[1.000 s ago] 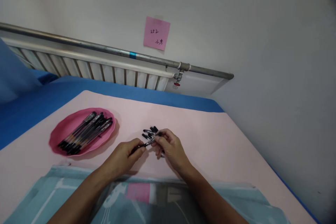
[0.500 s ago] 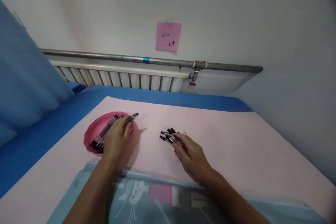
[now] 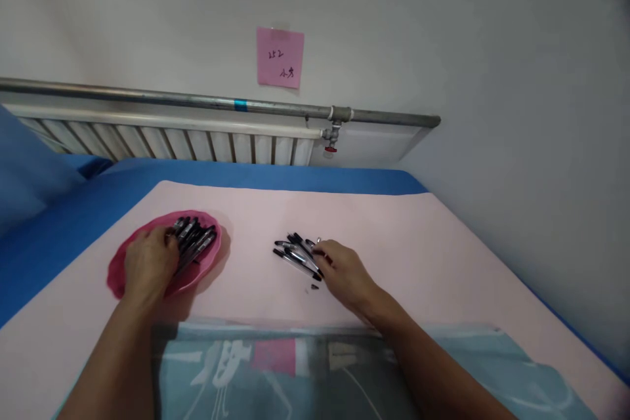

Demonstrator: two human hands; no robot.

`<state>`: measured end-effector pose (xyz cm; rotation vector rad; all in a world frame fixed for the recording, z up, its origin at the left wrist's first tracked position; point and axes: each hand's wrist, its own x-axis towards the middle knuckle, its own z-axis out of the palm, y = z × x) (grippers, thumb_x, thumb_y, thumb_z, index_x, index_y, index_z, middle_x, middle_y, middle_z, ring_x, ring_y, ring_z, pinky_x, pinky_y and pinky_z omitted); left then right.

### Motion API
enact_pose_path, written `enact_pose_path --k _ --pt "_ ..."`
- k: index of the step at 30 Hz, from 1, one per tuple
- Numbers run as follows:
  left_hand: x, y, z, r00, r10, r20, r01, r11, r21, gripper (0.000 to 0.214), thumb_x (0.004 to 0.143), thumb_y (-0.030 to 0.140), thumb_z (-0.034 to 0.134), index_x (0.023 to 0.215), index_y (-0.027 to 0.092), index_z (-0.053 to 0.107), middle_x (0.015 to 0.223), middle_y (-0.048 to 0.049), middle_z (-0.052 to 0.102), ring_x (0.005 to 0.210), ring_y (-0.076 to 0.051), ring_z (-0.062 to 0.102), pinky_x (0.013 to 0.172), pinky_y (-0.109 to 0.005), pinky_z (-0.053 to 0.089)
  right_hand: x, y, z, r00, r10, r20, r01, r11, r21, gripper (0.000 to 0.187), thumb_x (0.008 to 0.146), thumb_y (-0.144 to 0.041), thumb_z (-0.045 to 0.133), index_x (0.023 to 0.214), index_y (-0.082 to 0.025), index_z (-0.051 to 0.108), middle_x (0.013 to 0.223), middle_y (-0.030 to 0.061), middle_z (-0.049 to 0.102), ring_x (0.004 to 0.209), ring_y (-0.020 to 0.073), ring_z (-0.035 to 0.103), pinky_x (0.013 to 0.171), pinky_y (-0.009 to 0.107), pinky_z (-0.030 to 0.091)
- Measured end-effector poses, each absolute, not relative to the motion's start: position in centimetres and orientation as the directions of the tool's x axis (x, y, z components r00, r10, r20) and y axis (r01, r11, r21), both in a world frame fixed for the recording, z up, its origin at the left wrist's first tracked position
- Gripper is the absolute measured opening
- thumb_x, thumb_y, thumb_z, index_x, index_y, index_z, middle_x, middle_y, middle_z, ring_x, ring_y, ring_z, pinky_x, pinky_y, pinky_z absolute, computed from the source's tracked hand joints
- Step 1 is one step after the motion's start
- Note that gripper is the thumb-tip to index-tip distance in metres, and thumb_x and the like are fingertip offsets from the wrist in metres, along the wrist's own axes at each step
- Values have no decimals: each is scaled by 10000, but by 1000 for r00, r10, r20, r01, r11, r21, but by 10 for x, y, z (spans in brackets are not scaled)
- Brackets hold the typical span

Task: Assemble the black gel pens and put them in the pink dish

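Observation:
My left hand [image 3: 150,261] is inside a pink oval basket [image 3: 114,273] on the left, its fingers curled around the near ends of some black-capped clear pens [image 3: 194,239]. Those pens lie side by side, slanting across the basket. My right hand [image 3: 344,270] is at the right edge of a loose pile of similar pens [image 3: 296,254] on the pale pink surface. Its thumb and fingers are pinched on a pen there, mostly covered by the hand. A small black piece [image 3: 315,287] lies just below the pile.
A pale pink sheet [image 3: 394,243] covers the surface, with a blue border [image 3: 275,177] behind it. Patterned blue-green cloth [image 3: 197,367] lies along the near side. At the back are a radiator [image 3: 191,144], a metal pipe [image 3: 172,98] and a pink note [image 3: 280,58]. A blue curtain [image 3: 24,170] hangs at left.
My left hand has come down into the basket with the pen it held above the rim. My right hand has shifted slightly along the pile, and the pen it was lifting now lies lower. The view has turned right.

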<state>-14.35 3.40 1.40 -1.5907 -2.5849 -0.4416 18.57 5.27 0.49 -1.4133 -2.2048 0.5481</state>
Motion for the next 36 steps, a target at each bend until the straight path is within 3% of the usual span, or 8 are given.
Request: enact_pose_path --k 4,8,11,13,16,21,31,36 --pt "-129 30 21 -459 820 343 889 420 184 353 832 282 353 1006 90 593 947 -180 606 883 -331 534 714 -416 402 178 43 8 -463 886 4 822 431 -373 170 834 -192 409 828 -175 578 805 35 609 675 130 534 579 225 329" --pt "-90 23 21 -344 808 478 910 161 382 318 812 297 396 992 130 599 954 -130 613 913 -275 535 791 -376 404 171 35 6 -529 848 -21 835 516 -191 144 820 -169 416 847 -167 558 876 61 614 720 159 544 576 245 312" --pt "-53 15 14 -271 922 276 679 -20 734 229 771 317 469 901 185 603 895 -67 634 841 -228 565 774 -352 413 167 33 3 -533 845 -29 837 522 -166 159 813 -160 414 880 -164 559 889 69 617 725 166 551 588 253 321" --pt "-31 9 7 -225 972 -61 293 127 948 168 734 339 537 805 195 589 732 -34 618 690 -203 563 639 -332 431 164 30 2 -520 854 24 825 510 -243 164 814 -178 422 902 -169 560 899 64 619 746 162 552 616 250 336" --pt "-9 5 -2 -113 968 -225 63 233 970 210 760 385 511 767 180 557 676 -38 620 578 -179 571 520 -309 439 158 24 3 -485 864 136 753 492 -437 179 793 -182 454 941 -179 555 874 43 619 741 142 540 633 232 351" --pt "-1 6 0 -106 945 -308 -302 265 916 248 695 374 601 824 164 570 700 -23 647 653 -166 612 583 -277 475 154 22 4 -584 789 190 579 569 -584 116 797 -172 469 864 -182 562 799 16 603 700 121 515 615 216 351" --pt "-5 5 3 -92 943 -318 -320 275 907 238 681 344 572 817 148 560 538 51 513 385 -68 438 354 -184 367 165 37 4 -536 842 -57 838 523 -153 215 796 -103 390 923 -168 551 896 84 610 754 187 558 625 268 352" --pt "-6 3 4 -69 955 -287 -156 274 949 345 757 441 485 982 187 545 504 79 443 320 -34 284 295 -137 202 161 34 7 -516 856 -32 838 497 -226 256 745 -86 408 951 -145 548 946 108 600 804 198 559 676 286 383"
